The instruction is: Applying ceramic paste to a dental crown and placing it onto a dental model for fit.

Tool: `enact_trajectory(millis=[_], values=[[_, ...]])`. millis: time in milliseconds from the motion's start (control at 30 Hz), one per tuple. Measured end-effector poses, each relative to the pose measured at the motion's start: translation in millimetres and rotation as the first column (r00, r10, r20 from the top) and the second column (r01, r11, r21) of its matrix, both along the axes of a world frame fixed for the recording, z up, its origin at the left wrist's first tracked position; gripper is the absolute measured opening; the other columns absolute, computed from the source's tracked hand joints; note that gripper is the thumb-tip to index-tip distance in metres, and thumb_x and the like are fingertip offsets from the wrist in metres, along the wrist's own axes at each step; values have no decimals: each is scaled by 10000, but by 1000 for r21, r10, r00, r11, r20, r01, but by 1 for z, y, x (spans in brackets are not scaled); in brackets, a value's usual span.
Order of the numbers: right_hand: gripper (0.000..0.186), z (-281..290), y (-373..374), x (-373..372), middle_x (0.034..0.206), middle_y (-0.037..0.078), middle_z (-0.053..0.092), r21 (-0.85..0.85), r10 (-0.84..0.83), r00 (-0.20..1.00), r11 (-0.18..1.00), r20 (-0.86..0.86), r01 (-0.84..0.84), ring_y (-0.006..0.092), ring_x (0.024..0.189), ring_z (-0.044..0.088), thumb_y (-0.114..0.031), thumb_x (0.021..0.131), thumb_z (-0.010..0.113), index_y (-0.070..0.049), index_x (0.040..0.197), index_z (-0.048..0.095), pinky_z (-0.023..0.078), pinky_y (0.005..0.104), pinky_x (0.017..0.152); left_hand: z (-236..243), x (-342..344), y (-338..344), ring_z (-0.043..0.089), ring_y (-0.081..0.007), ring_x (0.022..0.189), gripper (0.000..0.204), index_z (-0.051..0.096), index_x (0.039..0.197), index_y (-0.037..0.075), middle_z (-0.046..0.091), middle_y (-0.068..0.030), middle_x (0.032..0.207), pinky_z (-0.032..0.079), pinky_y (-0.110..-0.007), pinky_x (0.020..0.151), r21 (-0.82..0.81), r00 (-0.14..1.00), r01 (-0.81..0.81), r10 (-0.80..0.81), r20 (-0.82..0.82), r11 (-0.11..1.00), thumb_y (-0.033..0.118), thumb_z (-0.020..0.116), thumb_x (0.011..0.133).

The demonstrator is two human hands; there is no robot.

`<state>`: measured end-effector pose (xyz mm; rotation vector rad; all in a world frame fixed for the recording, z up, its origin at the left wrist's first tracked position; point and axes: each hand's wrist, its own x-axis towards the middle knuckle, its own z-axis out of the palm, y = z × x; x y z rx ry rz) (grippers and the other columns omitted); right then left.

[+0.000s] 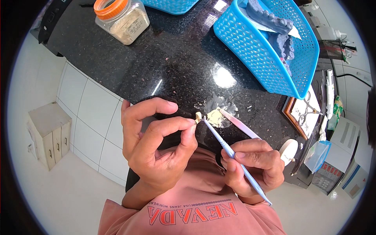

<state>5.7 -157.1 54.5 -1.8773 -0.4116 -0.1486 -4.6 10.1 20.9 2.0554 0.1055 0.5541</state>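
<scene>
My left hand (158, 141) pinches a small cream-coloured dental crown (198, 116) between thumb and fingertip, with the index finger curled above. In my right hand (254, 166) is a slim light-blue dental applicator (229, 150), gripped like a pen. Its tip is right beside the crown; whether they touch I cannot tell. Beyond the hands, a smear of pale yellow paste (214, 118) lies on the black counter. A pinkish-white spatula (239, 124) has its tip in the paste, and its other end is hidden behind my right hand.
A blue perforated basket (254, 58) holding grey-blue dental casts (270, 19) stands far right. An orange-lidded jar of powder (127, 25) is far left on the black counter (172, 58). At right are a round white piece (288, 150), scissors (307, 113) and a white pen (329, 92).
</scene>
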Motion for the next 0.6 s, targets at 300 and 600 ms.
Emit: enact_trajectory(millis=[300,600], values=[[229,1,-1,1,756,181,689,2,-2,1000,1000,5,2,208,600,685,57,682,792,22,828,619,541,270,506,-1,1,-1,550,-183,940,165,697,833,43,563,-128,1086,451,-275,765,-6,1000,-5,5,16,1000,-40,742,697],[214,0,-1,1,749,187,686,-7,-7,1000,1000,13,8,211,611,692,57,693,778,29,821,609,547,268,512,-2,0,0,551,-173,930,181,696,838,34,560,-136,1085,465,-262,741,-14,1000,3,-3,14,1000,-64,735,691]])
